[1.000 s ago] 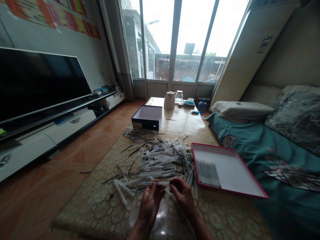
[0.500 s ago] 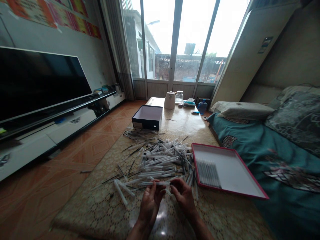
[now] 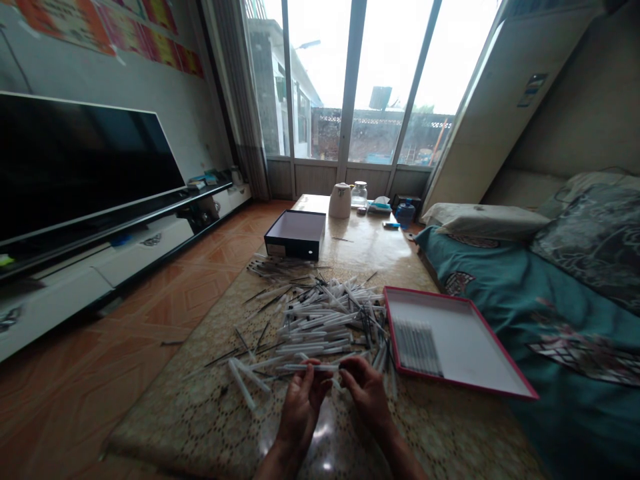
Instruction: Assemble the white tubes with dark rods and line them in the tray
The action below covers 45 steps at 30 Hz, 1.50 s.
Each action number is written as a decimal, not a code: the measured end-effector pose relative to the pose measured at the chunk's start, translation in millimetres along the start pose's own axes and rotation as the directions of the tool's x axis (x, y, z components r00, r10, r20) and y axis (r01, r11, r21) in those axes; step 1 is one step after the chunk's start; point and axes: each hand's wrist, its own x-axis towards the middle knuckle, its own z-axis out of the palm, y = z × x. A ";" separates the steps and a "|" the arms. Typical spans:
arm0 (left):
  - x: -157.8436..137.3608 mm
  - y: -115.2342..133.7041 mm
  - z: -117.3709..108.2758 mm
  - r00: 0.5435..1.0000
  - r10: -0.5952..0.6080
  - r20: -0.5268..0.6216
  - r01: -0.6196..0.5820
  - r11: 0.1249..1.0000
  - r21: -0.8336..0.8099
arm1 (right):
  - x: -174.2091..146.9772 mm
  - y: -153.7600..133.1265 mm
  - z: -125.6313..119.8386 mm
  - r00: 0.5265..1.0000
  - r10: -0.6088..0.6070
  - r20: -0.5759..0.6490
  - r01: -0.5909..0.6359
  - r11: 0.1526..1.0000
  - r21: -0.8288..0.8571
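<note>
My left hand (image 3: 299, 405) is closed around a whitish, see-through pen barrel (image 3: 323, 367), held level just above the table. At the barrel's right end, my right hand (image 3: 369, 393) pinches with thumb and fingers; a small dark bit shows there, too small to make out. Right beyond the hands spreads a heap of similar pen barrels (image 3: 320, 327), mixed with thin dark refills (image 3: 265, 337). A few loose barrels (image 3: 241, 385) lie left of my left hand. To the right, a red-rimmed box lid (image 3: 470, 347) holds a neat row of pens (image 3: 415, 347) along its left side.
Beyond the heap stands a dark open box (image 3: 293, 250), with a kettle (image 3: 340, 201), a glass jar (image 3: 359, 193) and a tissue pack (image 3: 379, 205) farther back on the table (image 3: 180, 413). A sofa (image 3: 500, 267) borders the right side.
</note>
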 end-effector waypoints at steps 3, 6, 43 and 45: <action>0.5 -1.1 -0.8 1.000 0.009 -0.003 -0.009 1.000 0.019 | -1.8 -0.8 1.1 0.999 0.040 -0.005 -0.040 0.999 0.024; 0.0 -1.2 0.5 1.000 0.021 -0.003 -0.020 0.998 0.067 | -3.8 -2.2 2.0 0.997 0.079 -0.014 -0.078 0.997 0.024; -2.1 1.0 2.5 0.999 0.009 0.046 -0.012 0.998 0.062 | -4.1 1.3 -5.5 0.990 -0.025 0.140 0.078 0.917 -0.392; -2.4 1.4 3.0 0.999 0.015 0.051 -0.018 0.998 0.063 | -3.7 0.5 -5.1 0.990 -0.039 0.135 0.088 0.919 -0.385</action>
